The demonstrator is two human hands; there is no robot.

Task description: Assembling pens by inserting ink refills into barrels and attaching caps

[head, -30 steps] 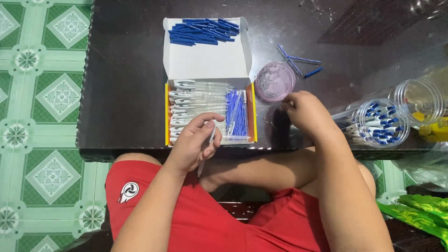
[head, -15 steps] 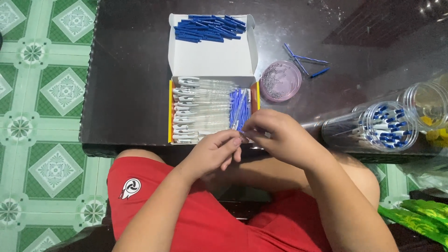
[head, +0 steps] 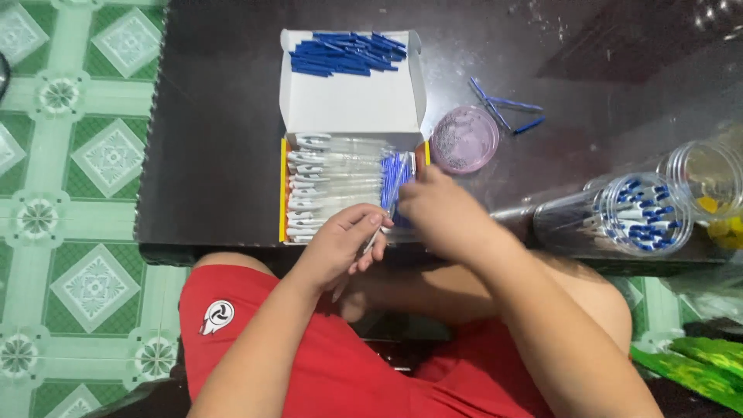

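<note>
A home, by the green patterned floor tiles [head: 70, 193] around a low dark table [head: 217, 155].

Two hands: left hand [head: 340, 246], right hand [head: 445, 213]; one open box [head: 352, 108] with a raised lid; one heap of blue caps [head: 344, 53] on the lid, too many to count; one row of clear pen barrels [head: 329, 186] in the box, overlapping, number unclear; one bunch of blue refills [head: 393, 172] at the box's right end, uncountable; one pink round lid [head: 464, 139]; about four loose blue sticks [head: 503, 108] on the table [head: 217, 139]; two clear jars, one [head: 619, 220] holding blue-tipped pens, one [head: 708, 182] holding yellow bits; one thin pen part [head: 374, 240] in the left hand
</note>
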